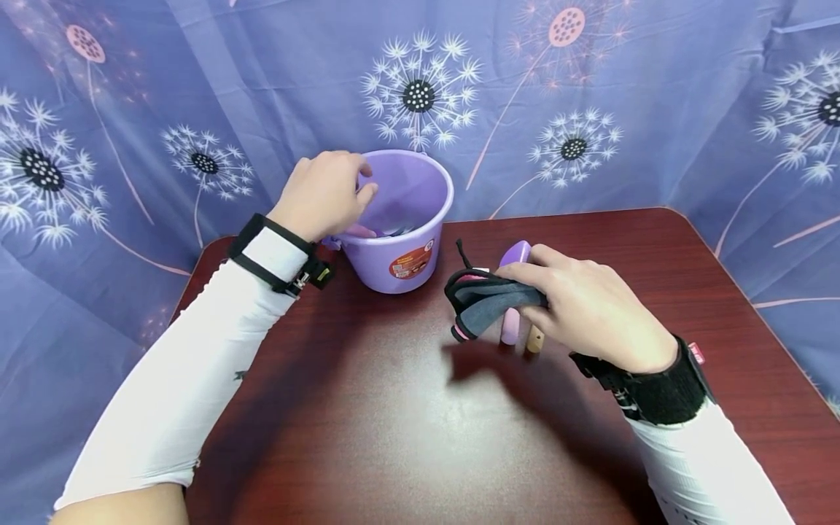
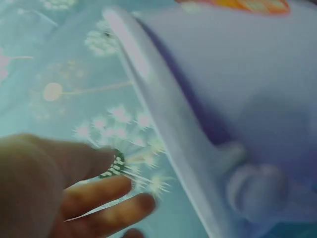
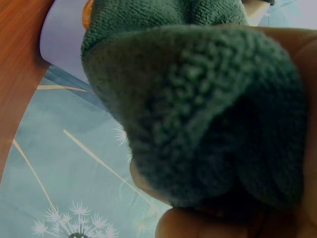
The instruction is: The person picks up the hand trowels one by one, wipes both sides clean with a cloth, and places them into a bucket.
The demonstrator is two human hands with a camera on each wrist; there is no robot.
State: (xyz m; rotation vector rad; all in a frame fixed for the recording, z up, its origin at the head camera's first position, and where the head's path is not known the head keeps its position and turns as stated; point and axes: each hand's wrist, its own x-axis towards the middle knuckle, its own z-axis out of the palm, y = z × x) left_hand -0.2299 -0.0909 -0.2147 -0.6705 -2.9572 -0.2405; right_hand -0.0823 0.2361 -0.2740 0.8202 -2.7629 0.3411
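A purple bucket (image 1: 412,260) with an orange label stands at the back of the table. My left hand (image 1: 328,191) is over its left rim, fingers loosely bent with nothing between them; the left wrist view shows that hand's fingers (image 2: 106,198) apart from the rim. Right of the bucket, my right hand (image 1: 577,302) grips a folded dark grey cloth (image 1: 492,310) with black edging and a thin black cord. In the right wrist view the fuzzy cloth (image 3: 188,109) hides most of the fingers. Some purplish items lie inside the bucket, only partly visible.
Past the cloth, near my right hand, a purple object (image 1: 515,254) and a tan wooden-looking piece (image 1: 535,340) are partly hidden. The dark red-brown table (image 1: 394,408) ends at a dandelion-patterned blue curtain (image 1: 275,87) close behind the bucket.
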